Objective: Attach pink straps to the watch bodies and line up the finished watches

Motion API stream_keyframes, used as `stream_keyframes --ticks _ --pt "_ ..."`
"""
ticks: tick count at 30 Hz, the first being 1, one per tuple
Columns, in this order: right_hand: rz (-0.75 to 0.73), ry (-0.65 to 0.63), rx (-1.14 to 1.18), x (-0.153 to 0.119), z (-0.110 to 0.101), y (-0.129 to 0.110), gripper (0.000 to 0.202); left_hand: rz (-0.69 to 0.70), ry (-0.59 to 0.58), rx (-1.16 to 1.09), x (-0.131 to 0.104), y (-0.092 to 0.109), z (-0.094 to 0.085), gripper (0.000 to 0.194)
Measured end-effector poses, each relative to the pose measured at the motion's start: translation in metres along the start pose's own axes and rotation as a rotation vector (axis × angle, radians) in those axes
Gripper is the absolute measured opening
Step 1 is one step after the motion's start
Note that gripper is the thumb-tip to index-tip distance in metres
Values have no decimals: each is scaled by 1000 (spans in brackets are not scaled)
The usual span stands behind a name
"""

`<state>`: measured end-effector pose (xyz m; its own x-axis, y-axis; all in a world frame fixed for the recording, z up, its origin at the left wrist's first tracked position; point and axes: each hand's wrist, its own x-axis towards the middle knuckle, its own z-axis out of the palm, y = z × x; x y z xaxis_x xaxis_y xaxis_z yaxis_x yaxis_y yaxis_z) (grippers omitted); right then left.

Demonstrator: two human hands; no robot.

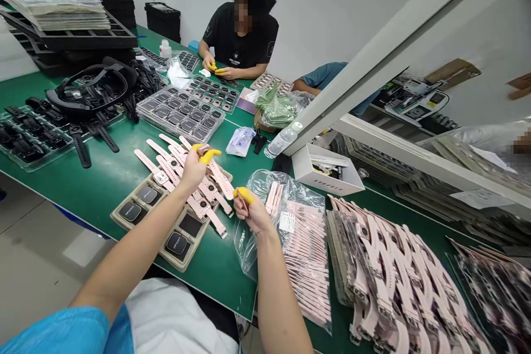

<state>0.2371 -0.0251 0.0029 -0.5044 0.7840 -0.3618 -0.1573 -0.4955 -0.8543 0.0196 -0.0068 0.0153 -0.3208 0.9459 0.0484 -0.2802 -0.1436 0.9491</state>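
My left hand [194, 167], with yellow finger covers, is closed around a smartwatch with a pink strap [220, 180]. The strap slants down toward my right hand [254, 213]. That hand, also with yellow covers, pinches a narrow pink piece that looks like a watch strap; its far end is hidden by the fingers. Below my left hand, several pink-strapped watches [203, 203] lie across a beige tray [182, 265]. Square black watch faces [177, 243] sit in the tray's pockets. Beside my right hand is a clear bag of pink straps [305, 254].
Stacked pink-strapped watches [398, 265] stand at the right. A white box [326, 171] and a water bottle [284, 140] are behind the bag. Trays of watch faces [180, 110] and black watches [37, 127] lie at the left. A co-worker [240, 38] sits across the green table [112, 157].
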Motion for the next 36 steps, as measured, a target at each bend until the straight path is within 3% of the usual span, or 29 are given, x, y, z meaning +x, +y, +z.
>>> stream_keyframes --ticks 3,5,8,11,15,29,36 --pt "-127 68 58 0 6 -1 41 9 -206 223 -9 -12 7 30" --pt "-142 55 77 0 10 1 40 111 -371 414 -16 -20 13 27" --pt "-129 10 72 1 15 4 38 306 -582 704 -25 -28 16 44" --pt "-103 -13 67 2 14 6 35 384 -693 907 -28 -29 14 57" --pt "-84 -43 81 3 11 6 33 388 -738 960 -27 -26 10 60" --pt "-127 -41 218 5 16 6 32 399 -706 881 -28 -25 12 67" --pt "-138 -30 302 7 13 6 34 362 -760 816 -30 -11 15 41"
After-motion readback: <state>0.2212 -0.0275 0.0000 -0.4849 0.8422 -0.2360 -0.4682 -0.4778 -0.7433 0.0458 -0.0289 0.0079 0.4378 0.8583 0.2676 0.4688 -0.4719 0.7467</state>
